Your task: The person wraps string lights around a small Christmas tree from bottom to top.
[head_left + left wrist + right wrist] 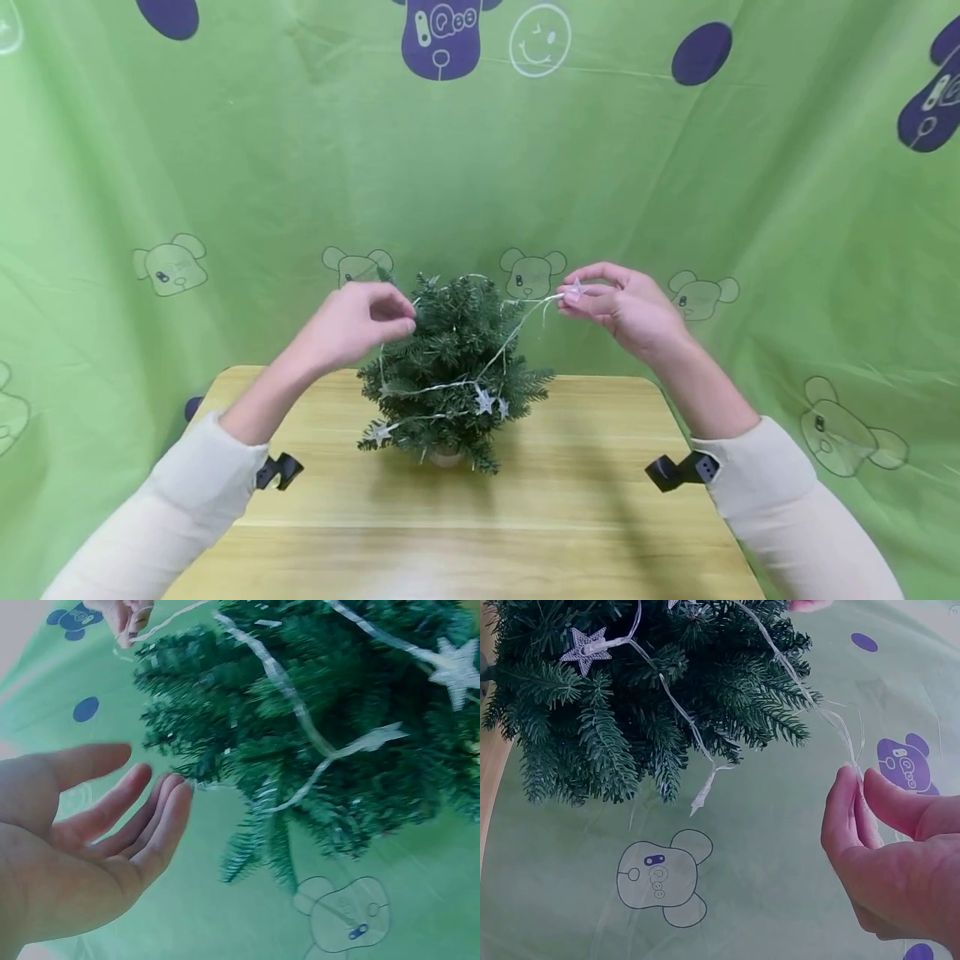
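A small green artificial Christmas tree (457, 350) stands on the table, wound with a string of star lights (435, 387). My right hand (626, 308) is to the right of the treetop and pinches the light string between thumb and fingers. A clear star (576, 289) shows at those fingertips, and the wire (810, 697) runs from them to the branches. By the tree's upper left is my left hand (97, 832), its thumb apart from its loosely bent fingers. Its fingertips are close to a wire at the branch edge; whether they touch it I cannot tell.
The wooden table (585, 500) spreads beneath and in front of the tree. A green printed cloth (450, 167) hangs behind and at both sides. Each sleeve cuff carries a black wrist camera, one on the left (279, 472) and one on the right (681, 472).
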A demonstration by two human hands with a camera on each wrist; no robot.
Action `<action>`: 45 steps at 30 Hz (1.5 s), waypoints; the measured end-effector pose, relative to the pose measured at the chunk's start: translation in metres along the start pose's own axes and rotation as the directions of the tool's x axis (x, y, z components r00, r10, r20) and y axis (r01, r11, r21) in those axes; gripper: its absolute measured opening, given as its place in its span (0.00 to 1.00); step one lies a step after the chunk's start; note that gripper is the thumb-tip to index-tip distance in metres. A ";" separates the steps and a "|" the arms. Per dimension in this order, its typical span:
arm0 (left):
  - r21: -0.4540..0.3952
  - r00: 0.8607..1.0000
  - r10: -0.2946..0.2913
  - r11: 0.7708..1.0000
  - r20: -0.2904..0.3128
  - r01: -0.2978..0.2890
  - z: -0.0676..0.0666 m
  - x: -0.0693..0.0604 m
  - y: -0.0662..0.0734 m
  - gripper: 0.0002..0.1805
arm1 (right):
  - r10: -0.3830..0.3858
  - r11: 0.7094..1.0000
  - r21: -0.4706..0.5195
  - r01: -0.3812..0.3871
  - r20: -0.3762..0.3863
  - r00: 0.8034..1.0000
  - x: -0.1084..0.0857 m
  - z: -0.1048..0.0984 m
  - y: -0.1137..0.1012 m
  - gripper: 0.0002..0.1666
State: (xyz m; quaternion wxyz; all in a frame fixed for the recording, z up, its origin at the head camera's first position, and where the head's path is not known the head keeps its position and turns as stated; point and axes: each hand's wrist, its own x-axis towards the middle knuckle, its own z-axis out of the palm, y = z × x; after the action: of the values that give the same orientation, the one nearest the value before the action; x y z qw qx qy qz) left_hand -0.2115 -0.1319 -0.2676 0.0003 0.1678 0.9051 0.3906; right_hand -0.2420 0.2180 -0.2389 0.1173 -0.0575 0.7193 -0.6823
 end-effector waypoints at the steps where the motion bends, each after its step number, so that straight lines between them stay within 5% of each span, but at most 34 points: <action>1: 0.011 1.000 0.004 1.000 0.029 -0.004 0.004 -0.001 -0.002 0.14 | 0.000 1.000 0.003 0.000 -0.003 1.000 0.000 0.000 0.000 0.24; 6: 0.055 0.993 0.007 0.998 0.116 -0.013 0.021 -0.005 -0.007 0.15 | -0.011 1.000 0.015 0.011 -0.003 1.000 0.001 -0.002 0.002 0.18; 19: 0.072 0.994 -0.020 0.997 0.112 0.012 0.025 -0.006 -0.014 0.20 | -0.015 0.992 -0.130 0.009 -0.044 0.999 0.014 0.001 0.006 0.21; 29: 0.068 0.996 -0.018 0.998 0.091 0.012 0.025 -0.004 -0.016 0.18 | -0.038 0.945 -0.326 0.012 -0.075 0.996 0.031 0.003 0.004 0.23; 38: 0.058 0.996 -0.035 0.998 0.085 0.030 0.026 -0.005 -0.014 0.18 | -0.008 0.923 -0.385 -0.022 -0.075 0.997 0.050 0.005 -0.003 0.25; 45: 0.053 0.996 -0.036 0.998 0.081 0.032 0.025 -0.006 -0.015 0.18 | -0.001 0.879 -0.476 -0.028 -0.060 0.998 0.063 0.017 -0.016 0.25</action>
State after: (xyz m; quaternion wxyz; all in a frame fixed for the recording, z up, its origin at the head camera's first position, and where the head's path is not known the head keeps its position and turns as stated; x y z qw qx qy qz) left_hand -0.2070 -0.1262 -0.2965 0.0397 0.1681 0.9169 0.3597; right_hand -0.3002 0.1846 -0.2289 0.0833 -0.0596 0.8684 -0.4851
